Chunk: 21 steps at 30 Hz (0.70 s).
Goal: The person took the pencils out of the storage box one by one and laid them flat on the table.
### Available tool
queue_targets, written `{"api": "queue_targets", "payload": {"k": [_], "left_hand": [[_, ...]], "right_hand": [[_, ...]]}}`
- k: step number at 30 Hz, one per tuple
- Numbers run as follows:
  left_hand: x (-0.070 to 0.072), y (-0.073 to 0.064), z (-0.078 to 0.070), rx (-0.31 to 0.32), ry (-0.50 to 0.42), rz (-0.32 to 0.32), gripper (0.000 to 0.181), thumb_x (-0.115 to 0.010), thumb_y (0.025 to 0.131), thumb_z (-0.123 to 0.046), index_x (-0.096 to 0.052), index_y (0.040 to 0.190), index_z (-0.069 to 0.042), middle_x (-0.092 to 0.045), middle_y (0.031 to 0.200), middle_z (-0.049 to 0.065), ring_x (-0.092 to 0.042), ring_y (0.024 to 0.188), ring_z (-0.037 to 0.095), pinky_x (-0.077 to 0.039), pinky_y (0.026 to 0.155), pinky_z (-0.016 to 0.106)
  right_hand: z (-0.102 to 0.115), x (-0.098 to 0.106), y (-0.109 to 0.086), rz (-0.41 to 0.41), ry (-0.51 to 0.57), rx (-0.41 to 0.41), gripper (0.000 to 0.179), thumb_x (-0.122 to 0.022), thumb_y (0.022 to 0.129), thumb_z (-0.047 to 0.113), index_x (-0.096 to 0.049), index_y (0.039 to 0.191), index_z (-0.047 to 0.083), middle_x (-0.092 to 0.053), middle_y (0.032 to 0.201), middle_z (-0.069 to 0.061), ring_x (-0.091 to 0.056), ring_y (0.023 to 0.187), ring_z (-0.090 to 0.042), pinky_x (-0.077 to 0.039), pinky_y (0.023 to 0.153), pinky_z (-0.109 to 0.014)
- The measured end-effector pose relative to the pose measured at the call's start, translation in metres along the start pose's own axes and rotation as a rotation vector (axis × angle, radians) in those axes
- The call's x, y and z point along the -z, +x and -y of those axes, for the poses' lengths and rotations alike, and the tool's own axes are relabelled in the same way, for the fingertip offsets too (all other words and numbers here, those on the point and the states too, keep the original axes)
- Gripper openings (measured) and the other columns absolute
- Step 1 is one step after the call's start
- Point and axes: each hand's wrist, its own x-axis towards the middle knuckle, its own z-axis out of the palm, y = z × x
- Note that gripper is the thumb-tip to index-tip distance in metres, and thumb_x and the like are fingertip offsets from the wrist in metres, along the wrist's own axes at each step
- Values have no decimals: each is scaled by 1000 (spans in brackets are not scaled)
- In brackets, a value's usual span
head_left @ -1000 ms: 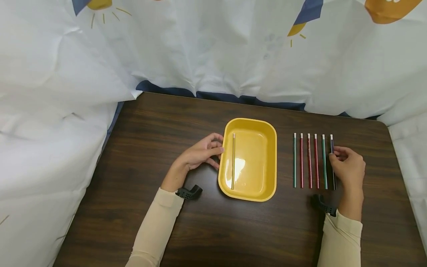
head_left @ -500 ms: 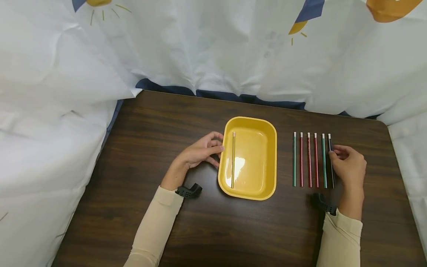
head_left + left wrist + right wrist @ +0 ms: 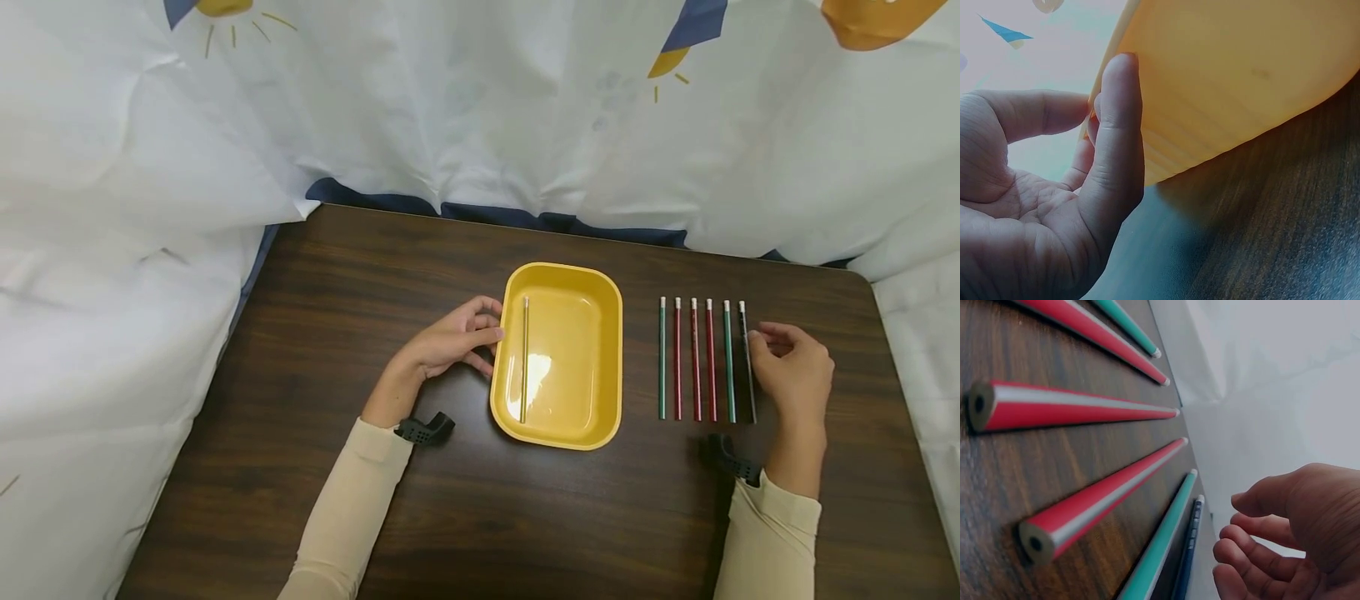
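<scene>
A yellow plastic tray (image 3: 557, 440) stands on the table with one gold-coloured pencil (image 3: 525, 358) lying lengthwise in its left half. My left hand (image 3: 453, 337) holds the tray's left side, thumb at the rim and fingers against the outer wall; the left wrist view shows this hand (image 3: 1085, 162) close up. To the right of the tray several pencils lie in a row, green, red and dark. Just right of the dark blue pencil (image 3: 747, 362) at the row's end is my right hand (image 3: 797, 371). In the right wrist view its fingers are loosely bent, apart from that pencil (image 3: 1190, 550).
The dark wood table (image 3: 360, 275) has a white printed curtain (image 3: 487, 108) along its back and sides. A green pencil (image 3: 662, 358) is at the row's left end, nearest the tray. Black wrist bands (image 3: 426, 429) sit on both wrists.
The dark pencil shifted slightly left toward the row and was let go. My right hand then moved a little right, away from it. The left hand and tray stayed in place.
</scene>
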Motion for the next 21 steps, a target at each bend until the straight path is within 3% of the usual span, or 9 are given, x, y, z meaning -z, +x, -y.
{"api": "queue_targets", "payload": {"k": [21], "left_hand": [[0, 0, -2, 1, -21, 9, 39, -56, 107, -7, -37, 141, -5, -64, 103, 10, -69, 83, 19, -68, 65, 34]], "right_hand": [[18, 4, -9, -16, 66, 60, 41, -65, 102, 36, -74, 129, 6, -47, 80, 41, -48, 74, 20, -38, 66, -4]]}}
